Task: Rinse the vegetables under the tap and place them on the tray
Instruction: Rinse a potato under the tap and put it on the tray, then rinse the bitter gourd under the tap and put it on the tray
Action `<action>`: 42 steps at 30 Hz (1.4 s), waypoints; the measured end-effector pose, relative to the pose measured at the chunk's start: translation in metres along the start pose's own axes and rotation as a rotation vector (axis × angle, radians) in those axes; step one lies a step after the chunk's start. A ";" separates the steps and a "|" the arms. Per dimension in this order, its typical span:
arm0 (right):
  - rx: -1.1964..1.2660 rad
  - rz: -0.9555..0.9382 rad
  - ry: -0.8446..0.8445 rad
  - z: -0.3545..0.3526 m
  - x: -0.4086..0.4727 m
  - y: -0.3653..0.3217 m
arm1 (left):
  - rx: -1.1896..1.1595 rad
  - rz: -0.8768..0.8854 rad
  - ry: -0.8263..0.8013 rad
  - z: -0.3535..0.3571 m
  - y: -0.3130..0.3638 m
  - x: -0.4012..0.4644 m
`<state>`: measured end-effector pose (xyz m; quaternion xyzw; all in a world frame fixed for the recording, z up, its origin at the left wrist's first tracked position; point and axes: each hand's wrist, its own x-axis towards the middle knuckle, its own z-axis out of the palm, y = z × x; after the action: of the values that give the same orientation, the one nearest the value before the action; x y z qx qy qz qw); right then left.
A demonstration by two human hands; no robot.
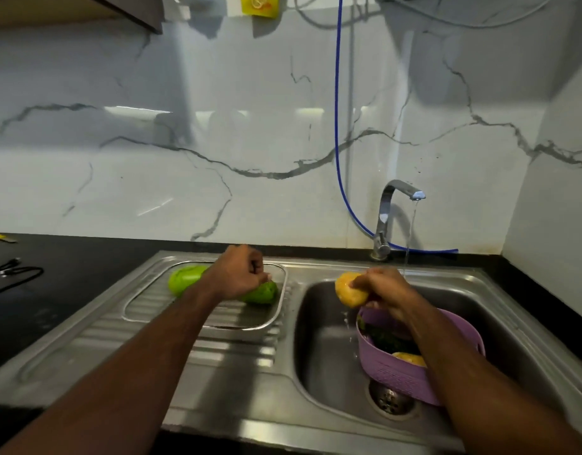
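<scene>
A long green vegetable (pixel 184 279) lies across the steel tray (pixel 171 315) on the drainboard. My left hand (pixel 238 274) hovers over its right end with the fingers curled in; whether it grips the vegetable is unclear. My right hand (pixel 386 292) holds a wet yellow vegetable (pixel 347 290) above the sink basin (pixel 325 353), left of the water stream running from the tap (pixel 403 192). Below that hand a purple basket (pixel 394 372) stands in the basin with green leaves (pixel 386 339) and another yellow vegetable (pixel 409 358) inside.
The sink drain (pixel 392 400) lies just in front of the basket. A blue hose (pixel 338 126) hangs down the marble wall behind the tap. Black cables (pixel 14 274) lie on the dark counter at far left.
</scene>
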<state>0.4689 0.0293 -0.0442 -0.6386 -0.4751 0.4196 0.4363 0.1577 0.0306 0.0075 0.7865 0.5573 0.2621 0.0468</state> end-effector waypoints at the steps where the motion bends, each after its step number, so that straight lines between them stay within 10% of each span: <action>1: 0.063 -0.003 -0.056 0.005 -0.006 -0.010 | 0.014 -0.011 -0.004 -0.005 -0.009 -0.004; 8: 0.048 -0.124 -0.309 0.079 -0.046 -0.080 | 0.083 -0.034 -0.074 -0.026 -0.050 -0.031; 23: -0.773 -0.331 -0.177 0.162 -0.047 -0.066 | 0.165 -0.052 -0.199 -0.023 -0.066 -0.049; 42: -0.483 -0.413 0.096 0.065 -0.025 -0.060 | -0.048 0.106 0.011 0.016 0.041 0.018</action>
<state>0.3881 0.0252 -0.0014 -0.6328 -0.6594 0.1665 0.3702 0.2039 0.0346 0.0154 0.8120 0.5088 0.2819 0.0484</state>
